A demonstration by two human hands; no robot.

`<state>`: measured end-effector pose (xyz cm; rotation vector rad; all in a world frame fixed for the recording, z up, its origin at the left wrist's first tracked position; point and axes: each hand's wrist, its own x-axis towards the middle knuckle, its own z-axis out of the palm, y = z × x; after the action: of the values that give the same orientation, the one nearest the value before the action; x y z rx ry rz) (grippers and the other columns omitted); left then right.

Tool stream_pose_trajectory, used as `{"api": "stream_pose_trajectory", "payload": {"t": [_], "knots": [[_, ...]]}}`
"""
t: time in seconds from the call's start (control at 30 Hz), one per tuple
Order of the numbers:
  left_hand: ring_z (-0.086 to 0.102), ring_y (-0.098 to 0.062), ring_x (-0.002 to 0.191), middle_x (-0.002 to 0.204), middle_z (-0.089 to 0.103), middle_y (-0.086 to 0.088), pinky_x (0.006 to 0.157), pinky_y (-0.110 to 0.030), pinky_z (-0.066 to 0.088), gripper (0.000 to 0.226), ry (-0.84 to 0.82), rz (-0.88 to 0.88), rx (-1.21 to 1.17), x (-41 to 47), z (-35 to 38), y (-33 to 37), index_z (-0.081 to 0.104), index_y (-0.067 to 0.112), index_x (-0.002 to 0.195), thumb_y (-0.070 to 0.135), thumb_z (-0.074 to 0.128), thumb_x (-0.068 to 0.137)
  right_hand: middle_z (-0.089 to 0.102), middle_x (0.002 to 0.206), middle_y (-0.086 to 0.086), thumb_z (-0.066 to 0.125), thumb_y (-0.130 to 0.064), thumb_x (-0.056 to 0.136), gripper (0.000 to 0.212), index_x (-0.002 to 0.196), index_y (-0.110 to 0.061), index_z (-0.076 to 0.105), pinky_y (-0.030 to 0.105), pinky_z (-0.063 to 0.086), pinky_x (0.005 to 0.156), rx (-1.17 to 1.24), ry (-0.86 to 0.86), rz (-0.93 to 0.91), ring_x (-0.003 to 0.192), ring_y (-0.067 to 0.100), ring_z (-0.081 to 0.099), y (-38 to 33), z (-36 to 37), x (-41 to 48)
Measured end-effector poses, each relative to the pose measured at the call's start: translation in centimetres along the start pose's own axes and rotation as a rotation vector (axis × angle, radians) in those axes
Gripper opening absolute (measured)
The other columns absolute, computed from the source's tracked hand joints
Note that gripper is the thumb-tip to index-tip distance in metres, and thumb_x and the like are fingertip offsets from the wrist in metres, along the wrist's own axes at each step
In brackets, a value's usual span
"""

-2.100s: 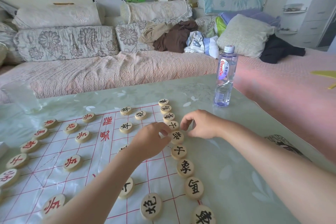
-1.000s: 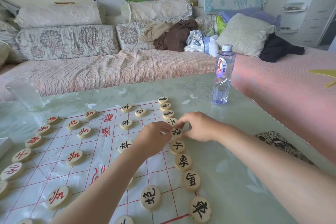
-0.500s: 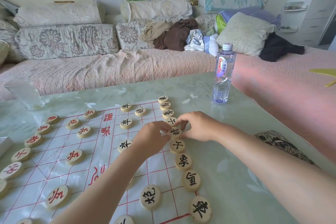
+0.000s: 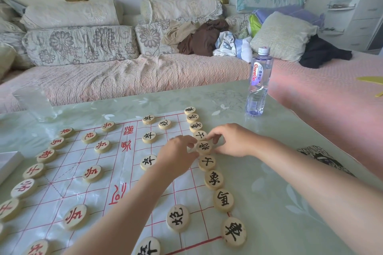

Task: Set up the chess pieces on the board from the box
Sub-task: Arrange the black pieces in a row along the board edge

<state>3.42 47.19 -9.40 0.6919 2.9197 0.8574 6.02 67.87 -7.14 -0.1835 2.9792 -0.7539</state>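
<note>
A water bottle [image 4: 258, 83] stands past the far right corner of the board [image 4: 68, 174]. At the board's right edge, the left hand [image 4: 178, 157] and right hand [image 4: 230, 141] pinch a round wooden piece [image 4: 204, 147] with black writing.

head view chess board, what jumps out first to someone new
The left hand and right hand meet at the right edge of the board, both pinching one black-lettered piece. Red-lettered pieces line its left edge, and a water bottle stands upright on the table beyond the hands.
</note>
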Motion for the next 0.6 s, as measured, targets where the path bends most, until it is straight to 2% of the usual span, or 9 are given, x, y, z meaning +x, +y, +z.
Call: {"api": "stream_pose_trajectory", "payload": {"t": [0.17,0.27,0.47,0.6], "knots": [[0.057,-0.011,0.089,0.102,0.063,0.014,0.082,-0.03,0.05,0.025,-0.032,0.015,0.001,-1.5,-0.9,0.4,0.064,0.031,0.111,0.03,0.064,0.086,0.065,0.101,-0.017,0.072,-0.022,0.081,0.032,0.11,-0.036,0.067,0.009,0.032,0.061,-0.042,0.031,0.017,0.066,-0.01,0.049,-1.0,-0.6,-1.4],[0.059,-0.01,0.09,0.101,0.066,0.015,0.083,-0.03,0.051,0.025,-0.056,0.017,0.021,-2.6,-1.0,0.8,0.064,0.031,0.111,0.031,0.063,0.086,0.066,0.1,-0.015,0.07,-0.019,0.084,0.029,0.11,-0.033,0.069,0.009,0.032,0.06,0.04,0.048,0.019,0.063,-0.017,0.05,-1.6,0.1,-2.8],[0.06,-0.012,0.099,0.105,0.068,0.017,0.083,-0.03,0.052,0.023,-0.048,-0.001,0.037,-4.2,-0.7,1.7,0.065,0.032,0.11,0.033,0.06,0.087,0.066,0.101,-0.018,0.068,-0.025,0.091,0.03,0.117,-0.04,0.069,0.011,0.037,0.065,0.139,0.117,0.051,0.063,-0.014,0.051,-1.2,2.4,-5.2],[0.062,-0.021,0.095,0.105,0.069,0.009,0.081,-0.033,0.053,0.02,-0.067,0.042,0.008,-4.5,-0.5,2.2,0.069,0.019,0.103,0.025,0.055,0.091,0.065,0.097,-0.021,0.071,-0.027,0.089,0.03,0.116,-0.041,0.071,0.013,0.036,0.068,0.144,0.125,0.045,0.064,-0.014,0.049,-1.0,3.5,-5.0]]}}
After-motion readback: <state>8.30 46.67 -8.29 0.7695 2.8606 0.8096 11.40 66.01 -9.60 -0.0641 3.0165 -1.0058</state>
